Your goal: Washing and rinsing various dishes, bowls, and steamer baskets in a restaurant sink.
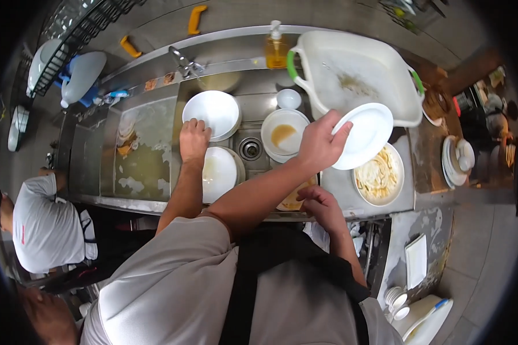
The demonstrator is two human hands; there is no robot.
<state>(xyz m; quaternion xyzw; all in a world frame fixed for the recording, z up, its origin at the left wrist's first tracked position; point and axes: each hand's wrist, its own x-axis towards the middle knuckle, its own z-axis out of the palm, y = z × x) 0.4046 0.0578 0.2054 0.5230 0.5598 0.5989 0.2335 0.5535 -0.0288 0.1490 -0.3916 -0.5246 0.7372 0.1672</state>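
- The left hand reaches up and across the sink, clenched on the rim of a white plate. Its fingers lie over the plate's near edge.
- That white plate is held tilted in the air, in front of the white tub with green handles and just above a plate of noodle scraps.
- The right hand sits lower, at the front edge of the sink. Its fingers curl toward an orange-stained plate that is mostly hidden beneath it, and I cannot tell whether it grips this plate or only touches it.
- A third hand rests with knuckles up between a deep white bowl and a round white plate. Its forearm runs down under the grey sleeve, so whose hand it is cannot be told.
- Near the drain lies a plate with brown sauce. A small white bowl sits just behind it.
- A pump bottle of amber soap stands on the back ledge, touching the tub's left corner. The tap is well to its left.
- The left basin holds murky water with scraps.
- A stack of white plates stands on the tabletop at the far right.
- Another person in a grey shirt stands at the left.
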